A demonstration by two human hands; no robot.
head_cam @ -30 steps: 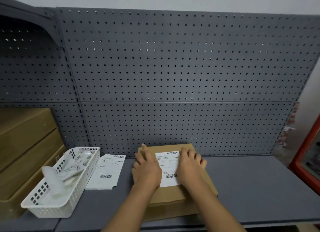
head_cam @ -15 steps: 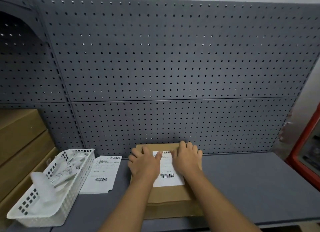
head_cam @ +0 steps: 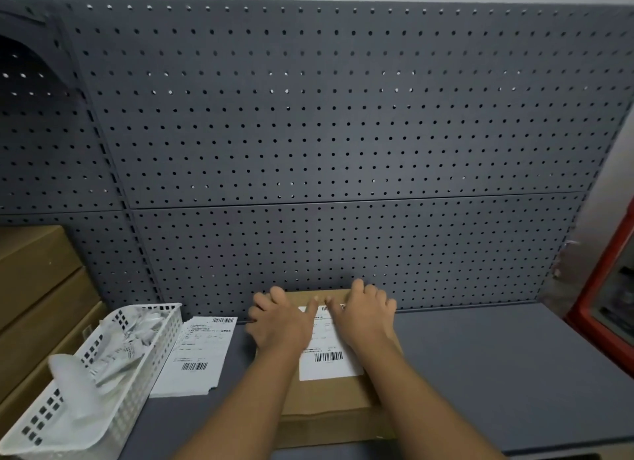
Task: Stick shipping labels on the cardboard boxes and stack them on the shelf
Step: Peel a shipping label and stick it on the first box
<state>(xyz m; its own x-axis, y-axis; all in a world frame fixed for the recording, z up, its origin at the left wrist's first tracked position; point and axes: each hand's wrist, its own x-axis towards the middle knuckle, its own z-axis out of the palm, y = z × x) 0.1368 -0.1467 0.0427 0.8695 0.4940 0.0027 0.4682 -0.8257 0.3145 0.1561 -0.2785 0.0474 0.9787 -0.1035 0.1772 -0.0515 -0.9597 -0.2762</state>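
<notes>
On my grey metal shelf [head_cam: 497,374] I see a flat brown cardboard box [head_cam: 329,403] in the middle. White paper label sheets [head_cam: 199,351] lie just left of it, and a white plastic lattice basket [head_cam: 145,365] sits further left.

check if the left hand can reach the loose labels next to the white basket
Probably yes. The left hand lies flat on the cardboard box, and the loose labels sit just to its left on the shelf, with nothing between them.

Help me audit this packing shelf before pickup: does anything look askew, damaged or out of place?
Nothing serious. The label lies square on the cardboard box, with the left hand and right hand pressing it flat. Only the white basket looks untidy: crumpled paper fills it, one piece sticking up above its rim.
</notes>
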